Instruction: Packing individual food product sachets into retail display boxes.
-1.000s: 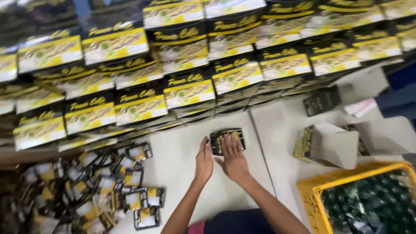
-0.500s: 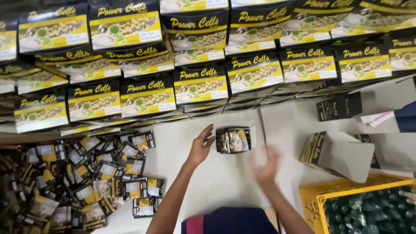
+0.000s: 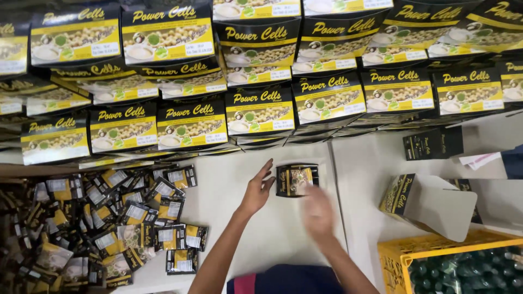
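Observation:
A small open black and yellow box (image 3: 295,179) packed with sachets stands on the white table (image 3: 261,228) in front of me. My left hand (image 3: 256,190) hovers just left of it, fingers spread, holding nothing. My right hand (image 3: 317,213) is blurred with motion just below and right of the box, and I cannot tell whether it holds anything. A heap of loose black and yellow sachets (image 3: 103,223) covers the table's left side.
Stacked black and yellow cartons (image 3: 261,109) fill the far side. An open carton lying on its side (image 3: 427,204) and a flat black box (image 3: 433,144) sit at right. A yellow crate (image 3: 406,258) of dark green bottles is at lower right.
Both hands were on the small box a second ago. They have come off it: the left drew to the left, the right pulled back toward me and to the right.

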